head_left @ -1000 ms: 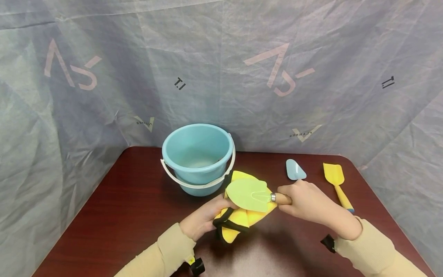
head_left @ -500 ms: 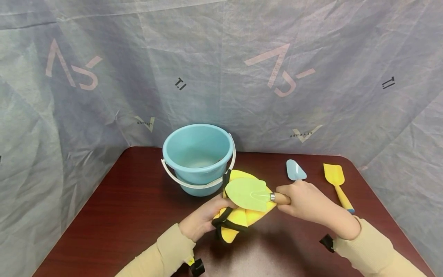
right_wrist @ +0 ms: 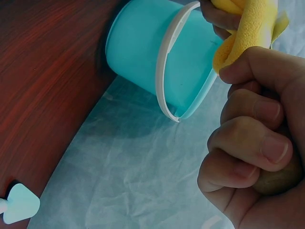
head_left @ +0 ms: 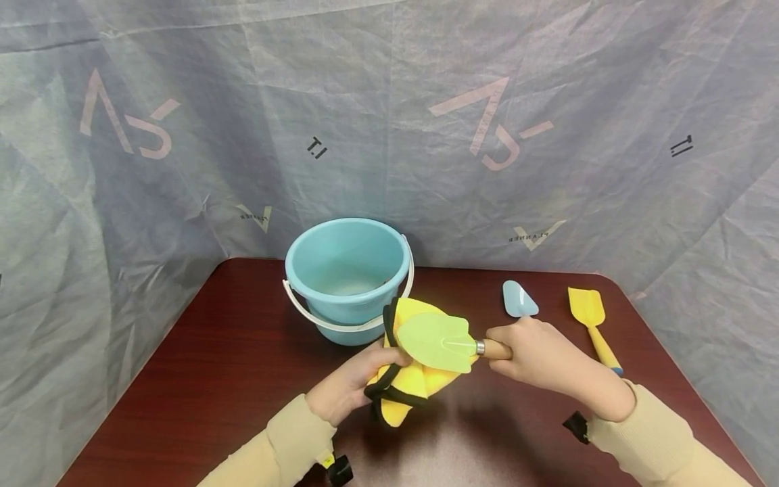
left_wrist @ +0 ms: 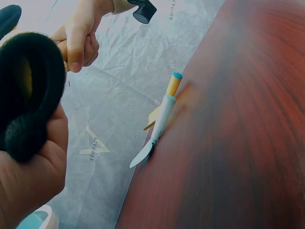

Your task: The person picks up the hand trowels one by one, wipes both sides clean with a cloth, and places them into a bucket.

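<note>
Gripping a yellow-green trowel [head_left: 435,341] by its wooden handle with the right hand [head_left: 535,352], below center of the head frame. Grasping a black-edged yellow cloth [head_left: 414,382] behind the blade with the left hand [head_left: 349,379]. Facing 1 light blue bucket [head_left: 341,313] left of center and, at right on the dark red table [head_left: 231,352], 1 pale blue scoop [head_left: 518,299] plus 1 yellow shovel [head_left: 588,310].

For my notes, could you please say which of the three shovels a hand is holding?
The lime-green trowel, gripped in the right hand; the blue scoop and the yellow shovel lie on the table.
</note>
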`<state>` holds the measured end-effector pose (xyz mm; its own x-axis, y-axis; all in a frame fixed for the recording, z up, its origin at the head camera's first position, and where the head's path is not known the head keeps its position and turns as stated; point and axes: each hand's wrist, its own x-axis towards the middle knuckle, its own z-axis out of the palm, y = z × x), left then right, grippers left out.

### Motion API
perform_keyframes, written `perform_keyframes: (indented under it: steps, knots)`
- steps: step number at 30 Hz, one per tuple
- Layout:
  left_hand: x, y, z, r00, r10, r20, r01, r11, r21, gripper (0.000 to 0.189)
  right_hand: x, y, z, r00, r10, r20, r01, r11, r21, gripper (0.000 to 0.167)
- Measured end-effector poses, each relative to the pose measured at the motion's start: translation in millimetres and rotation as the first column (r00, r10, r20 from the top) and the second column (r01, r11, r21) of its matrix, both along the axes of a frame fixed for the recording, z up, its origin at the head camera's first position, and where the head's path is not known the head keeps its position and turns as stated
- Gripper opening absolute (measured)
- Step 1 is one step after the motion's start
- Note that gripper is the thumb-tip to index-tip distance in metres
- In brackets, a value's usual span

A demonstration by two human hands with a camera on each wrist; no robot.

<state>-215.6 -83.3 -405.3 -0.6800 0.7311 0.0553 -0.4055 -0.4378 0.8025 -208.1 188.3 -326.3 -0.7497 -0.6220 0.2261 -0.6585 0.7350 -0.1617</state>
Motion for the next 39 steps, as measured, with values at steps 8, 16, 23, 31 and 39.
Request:
perform_keyframes:
  steps: [8, 16, 23, 31, 39]
  knots:
    - [2.2, -13.5, 0.4, 0.998, 0.059, -0.02, -0.06, 0.993, -0.1, 0.031, -0.2, 3, -0.1, 1.0, -0.015, -0.01, 0.015, 1.0, 0.009, 0.039]
    - [6.1, -22.4, 2.0, 0.996, 0.091, 0.013, -0.087, 0.983, -0.161, 0.034, -0.3, 5, -0.7, 1.0, -0.019, 0.001, 0.019, 1.0, 0.015, 0.039]
    - [8.7, -30.2, 1.5, 0.997, 0.083, -0.012, -0.084, 0.988, -0.13, 0.032, 0.0, 6, -1.5, 1.0, -0.026, -0.004, 0.026, 0.999, 0.033, 0.04]
    - [12.1, -41.2, 3.5, 0.997, 0.08, -0.019, -0.082, 0.991, -0.107, 0.03, -0.2, 8, -4.7, 0.999, -0.03, -0.011, 0.03, 0.999, 0.03, 0.041]
    - [15.7, -50.7, 4.4, 0.994, 0.1, -0.038, -0.104, 0.988, -0.118, 0.028, 0.2, 8, -6.0, 0.999, -0.026, -0.019, 0.026, 0.999, 0.031, 0.042]
